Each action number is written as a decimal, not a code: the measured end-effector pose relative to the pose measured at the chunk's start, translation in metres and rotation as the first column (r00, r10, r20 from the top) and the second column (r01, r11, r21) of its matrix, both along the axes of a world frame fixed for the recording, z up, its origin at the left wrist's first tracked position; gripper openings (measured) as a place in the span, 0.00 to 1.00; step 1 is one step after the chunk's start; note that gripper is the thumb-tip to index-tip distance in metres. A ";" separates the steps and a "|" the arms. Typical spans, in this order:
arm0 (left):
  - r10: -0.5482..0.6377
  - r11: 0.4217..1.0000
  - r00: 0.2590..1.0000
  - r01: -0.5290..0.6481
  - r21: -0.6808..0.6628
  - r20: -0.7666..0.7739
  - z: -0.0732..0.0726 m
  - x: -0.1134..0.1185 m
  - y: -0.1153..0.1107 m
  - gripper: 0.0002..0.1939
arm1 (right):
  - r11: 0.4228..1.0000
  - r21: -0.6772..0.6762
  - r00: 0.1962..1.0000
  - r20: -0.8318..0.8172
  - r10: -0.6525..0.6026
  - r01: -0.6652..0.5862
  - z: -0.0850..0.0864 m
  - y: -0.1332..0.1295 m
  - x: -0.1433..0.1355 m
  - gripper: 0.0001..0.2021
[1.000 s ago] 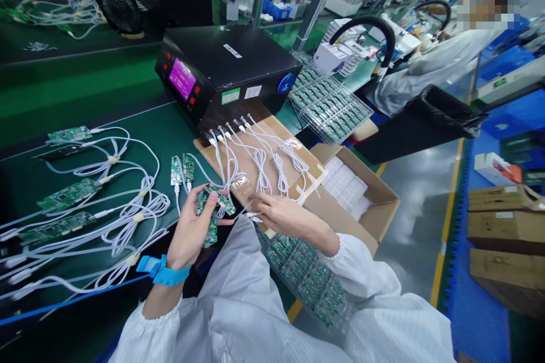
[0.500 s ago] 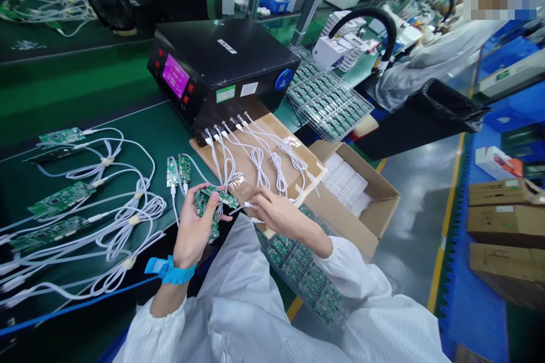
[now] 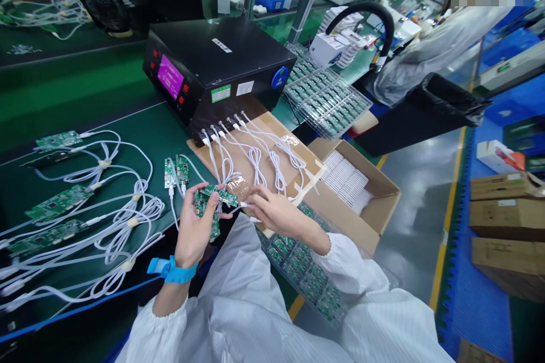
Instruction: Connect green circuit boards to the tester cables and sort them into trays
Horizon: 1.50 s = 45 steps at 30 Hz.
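Green circuit boards [image 3: 222, 196] are gripped in my left hand [image 3: 194, 231], thumb on top; another board hangs beneath the upper one. A blue strap circles my left wrist. At the upper board's right end, my right hand [image 3: 273, 211] pinches a white cable plug [image 3: 243, 205]; whether it is fully seated I cannot tell. Two small boards [image 3: 176, 171] with white cables attached lie just beyond my left hand. Several bundled white cables [image 3: 255, 161] run from a black box-shaped instrument [image 3: 221, 62] with a lit magenta screen across a cardboard sheet [image 3: 266, 125].
More boards [image 3: 59, 202] with looped white cables lie on the green bench at left. A clear tray of boards [image 3: 304, 269] sits below my right forearm. To the right stand an open carton [image 3: 387, 198] of white items and a black-lined bin [image 3: 419, 116]. Co-workers are farther back.
The view has shifted slightly. Both hands keep nearly the same pose, with the boards in my left hand and the plug in my right.
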State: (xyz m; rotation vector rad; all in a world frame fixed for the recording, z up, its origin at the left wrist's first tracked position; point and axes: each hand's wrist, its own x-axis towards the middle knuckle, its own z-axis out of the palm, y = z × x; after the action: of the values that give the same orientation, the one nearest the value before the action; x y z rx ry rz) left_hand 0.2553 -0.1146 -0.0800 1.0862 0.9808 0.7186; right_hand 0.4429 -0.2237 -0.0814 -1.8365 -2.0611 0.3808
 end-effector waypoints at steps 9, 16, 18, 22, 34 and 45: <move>0.000 1.000 1.000 0.000 0.012 -0.012 0.001 -0.001 -0.001 0.28 | 0.998 -0.054 1.000 -0.003 -0.024 0.024 0.002 0.000 -0.001 0.12; 0.017 0.998 0.999 -0.014 0.058 -0.048 0.005 -0.001 -0.003 0.27 | 0.998 -0.047 0.999 0.022 -0.043 0.044 0.001 0.000 -0.002 0.12; 0.024 0.994 0.997 -0.015 0.110 -0.077 0.007 -0.001 -0.004 0.26 | 0.997 -0.047 0.997 0.054 -0.056 0.059 0.001 0.000 -0.004 0.12; 0.038 0.988 0.997 -0.028 0.149 -0.064 0.005 0.000 -0.008 0.29 | 0.996 -0.045 0.992 0.100 -0.078 0.082 0.001 0.002 -0.006 0.13; 0.009 0.987 0.992 0.012 0.163 -0.127 0.001 0.002 -0.008 0.33 | 0.993 -0.047 0.985 0.142 -0.097 0.104 -0.005 0.002 -0.007 0.14; 0.020 0.988 0.988 0.004 0.153 -0.152 -0.005 0.000 -0.012 0.32 | 0.988 -0.094 0.986 0.129 -0.109 0.122 -0.007 0.004 -0.011 0.14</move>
State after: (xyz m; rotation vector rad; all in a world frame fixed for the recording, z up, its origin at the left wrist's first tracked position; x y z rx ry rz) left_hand 0.2558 -0.1262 -0.0850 1.2873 1.0747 0.7339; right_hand 0.4318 -0.2193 -0.0880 -2.0779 -2.0358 0.3545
